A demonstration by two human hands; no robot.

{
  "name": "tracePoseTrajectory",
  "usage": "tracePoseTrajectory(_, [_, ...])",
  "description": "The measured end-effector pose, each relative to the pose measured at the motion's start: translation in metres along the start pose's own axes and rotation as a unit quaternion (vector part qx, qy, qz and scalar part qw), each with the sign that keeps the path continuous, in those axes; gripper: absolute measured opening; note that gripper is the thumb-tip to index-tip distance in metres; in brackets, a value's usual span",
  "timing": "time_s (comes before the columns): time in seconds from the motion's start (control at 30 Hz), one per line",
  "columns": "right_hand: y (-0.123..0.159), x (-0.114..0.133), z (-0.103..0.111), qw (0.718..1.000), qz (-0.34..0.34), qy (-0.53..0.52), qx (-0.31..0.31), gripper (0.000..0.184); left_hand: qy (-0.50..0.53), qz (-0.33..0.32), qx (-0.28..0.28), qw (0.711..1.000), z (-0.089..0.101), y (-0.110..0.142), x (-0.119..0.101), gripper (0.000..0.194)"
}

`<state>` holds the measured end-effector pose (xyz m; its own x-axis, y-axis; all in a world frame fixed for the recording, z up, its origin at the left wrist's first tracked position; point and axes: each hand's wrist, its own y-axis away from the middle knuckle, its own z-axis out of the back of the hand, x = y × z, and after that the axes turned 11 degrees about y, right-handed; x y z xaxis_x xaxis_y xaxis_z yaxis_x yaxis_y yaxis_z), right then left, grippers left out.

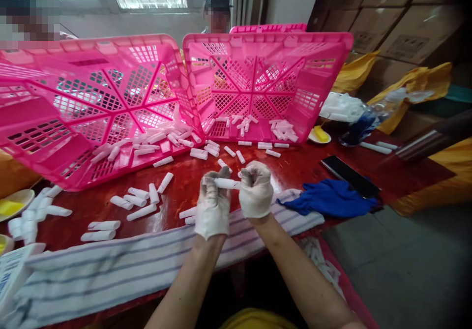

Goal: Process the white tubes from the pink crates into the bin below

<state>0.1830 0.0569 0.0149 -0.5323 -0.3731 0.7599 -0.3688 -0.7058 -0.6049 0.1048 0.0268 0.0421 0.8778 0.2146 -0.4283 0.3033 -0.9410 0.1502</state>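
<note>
Both my hands wear white gloves and meet over the table's near side. My left hand (213,206) pinches one end of a small white plastic tube (227,183), which lies level between the hands. Closed on the tube's other end is my right hand (255,191). Below them a striped towel (147,265) runs along the table edge. More white tubes (142,212) lie loose on the red table to the left, and a few (239,157) lie just beyond my hands. Fingertip details are partly hidden by the gloves.
Two pink baskets (127,107) (252,93) stand tipped on their sides, with tubes inside. To the right are a blue cloth (332,198), a phone (348,174) and a small dish with a yellow block (321,134). A person (217,12) is behind the baskets; cartons (398,34) are stacked back right.
</note>
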Motion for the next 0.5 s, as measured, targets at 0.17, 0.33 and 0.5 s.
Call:
tracePoseTrajectory(0.17, [-0.017,-0.018,0.006,0.989,-0.111,-0.080,0.061,0.015,-0.073,-0.089,0.016,0.993,0.009,-0.011,-0.042,0.030])
tracePoseTrajectory(0.33, [-0.030,0.001,0.014,0.957,-0.158,-0.209,0.129,0.022,-0.268,0.009,0.049,0.962,0.018,-0.002,-0.034,0.039])
tracePoseTrajectory(0.5, [-0.045,0.026,0.039,0.889,-0.227,-0.316,0.242,0.033,-0.454,0.027,0.120,0.883,0.027,0.017,-0.015,0.036])
